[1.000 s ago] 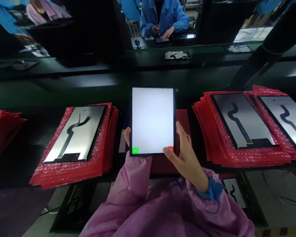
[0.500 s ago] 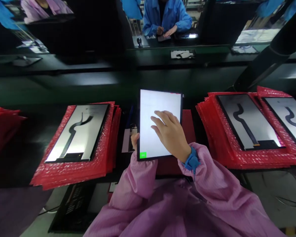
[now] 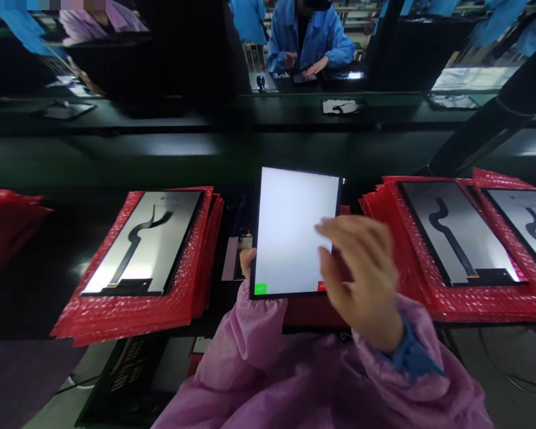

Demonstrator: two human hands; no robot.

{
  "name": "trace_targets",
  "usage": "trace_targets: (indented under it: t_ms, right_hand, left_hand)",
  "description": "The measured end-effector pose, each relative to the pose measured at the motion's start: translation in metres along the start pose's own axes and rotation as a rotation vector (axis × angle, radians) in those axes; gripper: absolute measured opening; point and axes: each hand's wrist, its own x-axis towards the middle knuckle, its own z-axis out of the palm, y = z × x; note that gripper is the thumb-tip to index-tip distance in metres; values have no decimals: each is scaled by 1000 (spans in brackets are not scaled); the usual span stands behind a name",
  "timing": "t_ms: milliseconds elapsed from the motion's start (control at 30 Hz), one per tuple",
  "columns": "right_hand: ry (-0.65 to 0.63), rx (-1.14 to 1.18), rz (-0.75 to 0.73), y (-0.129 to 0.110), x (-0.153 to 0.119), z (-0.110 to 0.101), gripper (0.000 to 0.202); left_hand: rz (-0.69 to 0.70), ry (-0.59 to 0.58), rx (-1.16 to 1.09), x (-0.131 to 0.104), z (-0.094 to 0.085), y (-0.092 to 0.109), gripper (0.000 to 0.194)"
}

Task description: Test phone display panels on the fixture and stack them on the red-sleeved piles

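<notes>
A lit white display panel (image 3: 295, 232) with a black frame is tilted up in front of me, a green box at its lower left corner and a red one at its lower right. My left hand (image 3: 248, 263) grips its lower left edge; the thumb shows and the other fingers are hidden behind it. My right hand (image 3: 361, 274), slightly blurred, hovers over the panel's right edge with fingers apart and nothing in them. A blue band circles the right wrist.
Screen panels with dark ribbon cables lie on red bubble-wrap stacks at left (image 3: 147, 238) and right (image 3: 455, 229). A black pole (image 3: 482, 134) slants at right. Across the bench, a person in blue works near a small panel (image 3: 343, 107). More red wrap (image 3: 9, 220) lies far left.
My right hand has moved right and toward me, off the middle of the screen. The red box at the lower right now shows. The whole view has shifted slightly.
</notes>
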Motion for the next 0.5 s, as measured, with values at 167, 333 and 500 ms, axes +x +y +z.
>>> trace_targets:
  t_ms: [167, 333, 500]
  right_hand:
    - [-109, -255, 187, 40, 63, -20, 35]
    - [-356, -356, 338, 82, 82, -2, 28]
    - [-409, -351, 355, 77, 82, -1, 20]
  left_hand:
    - [17, 1, -14, -4, -1, 3, 35]
    - [-5, -161, -98, -2, -2, 5, 37]
    - [-70, -234, -118, 4, -12, 5, 40]
